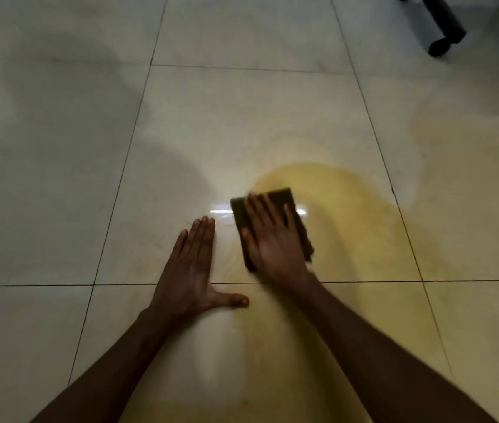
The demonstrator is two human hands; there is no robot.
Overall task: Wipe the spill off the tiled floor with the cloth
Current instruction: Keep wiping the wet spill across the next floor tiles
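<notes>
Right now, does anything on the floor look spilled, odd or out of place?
Yes. A yellowish spill still spreads over the tiled floor, mostly right of the cloth and across the grout lines. The right hand presses the cloth at its left edge. The left hand lies flat beside it.

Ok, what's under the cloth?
The cloth lies on the yellow spill's left edge, right hand flat on top. Whether the floor beneath is wet cannot be seen.

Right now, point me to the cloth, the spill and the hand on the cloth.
cloth (283,197), head view, bare far corner beyond the fingers.
spill (349,203), head view, yellow pool right of the cloth.
right hand (275,239), head view, back of the hand pressing flat.
</notes>
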